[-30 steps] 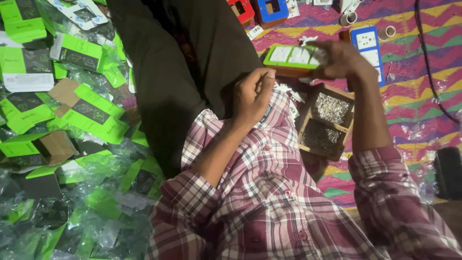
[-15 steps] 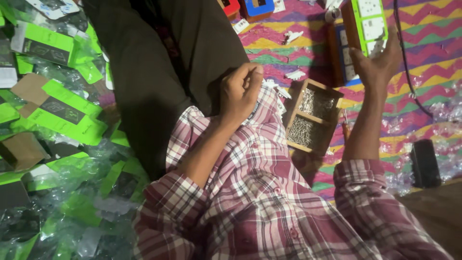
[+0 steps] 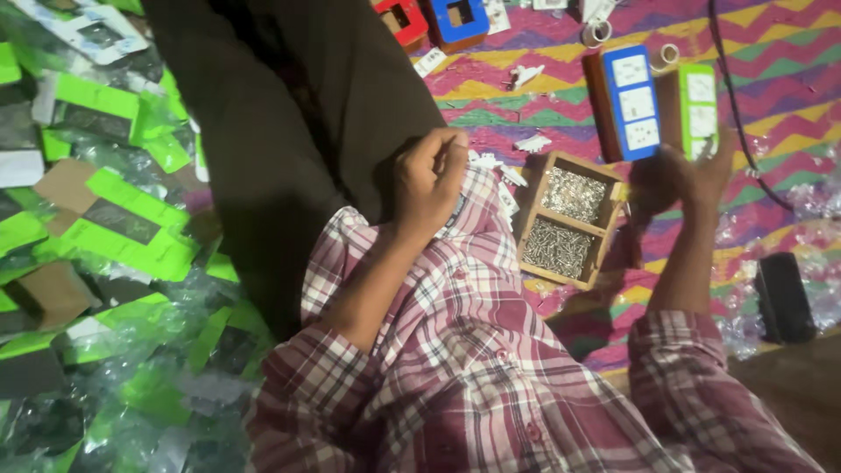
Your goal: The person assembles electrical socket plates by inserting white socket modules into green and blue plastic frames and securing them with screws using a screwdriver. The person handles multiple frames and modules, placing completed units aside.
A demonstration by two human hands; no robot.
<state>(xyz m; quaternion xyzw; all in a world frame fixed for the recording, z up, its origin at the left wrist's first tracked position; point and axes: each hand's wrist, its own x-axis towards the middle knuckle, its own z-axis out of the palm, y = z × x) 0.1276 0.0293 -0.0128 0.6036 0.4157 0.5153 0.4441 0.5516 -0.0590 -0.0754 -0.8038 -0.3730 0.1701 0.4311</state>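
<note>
Overhead, the right hand [image 3: 679, 180] appears blurred, fingers spread upward around the lower end of a green switch board [image 3: 692, 109], grasping it at its 6 o'clock edge. At 9 o'clock from that board, touching it, lies a blue switch board [image 3: 632, 101] on the zigzag-patterned mat [image 3: 788, 70]. The left hand [image 3: 429, 184] is loosely clenched over the plaid-shirted lap, its fingertips pinched together; whether it holds something small I cannot tell. Between the two hands, at 3 o'clock from the left one, sits a wooden two-compartment box of screws [image 3: 565, 219]. Green packaging cards [image 3: 131, 228] crowd the 9 o'clock side.
</note>
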